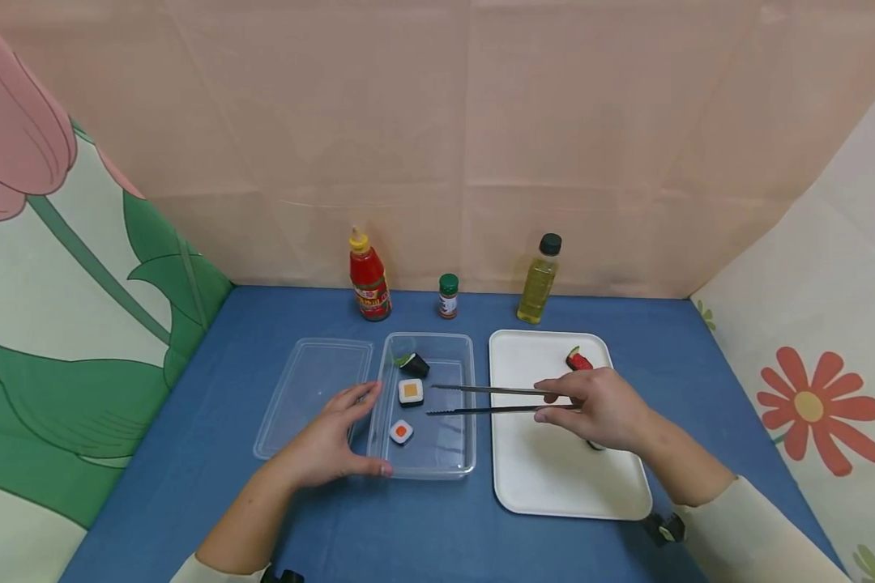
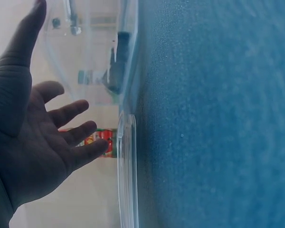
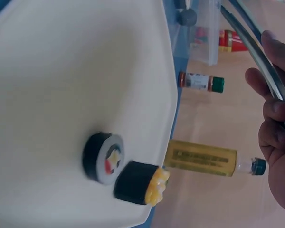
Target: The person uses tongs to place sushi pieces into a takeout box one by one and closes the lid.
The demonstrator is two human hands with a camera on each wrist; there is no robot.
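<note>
My right hand point(image 1: 601, 409) holds metal tongs point(image 1: 510, 410) over the white tray point(image 1: 539, 478). The tong tips reach over the clear plastic box point(image 1: 445, 465), parted, with nothing between them. Inside the box, along its left side, are a dark cone-shaped sushi roll point(image 1: 413, 365), a square sushi piece with a yellow centre point(image 1: 411, 393) and a smaller one with an orange centre point(image 1: 401, 432). My left hand point(image 1: 331, 445) is beside the box's left wall, fingers spread and thumb near the front corner. In the right wrist view, a round sushi roll point(image 3: 103, 157) and a corn-topped sushi point(image 3: 140, 183) sit on the tray.
A clear lid point(image 1: 313, 380) lies left of the box, partly behind my left hand. A red-topped sushi point(image 1: 578, 359) sits toward the tray's back. Along the back stand a red sauce bottle point(image 1: 369, 279), a small green-capped jar point(image 1: 448, 297) and an oil bottle point(image 1: 538, 283).
</note>
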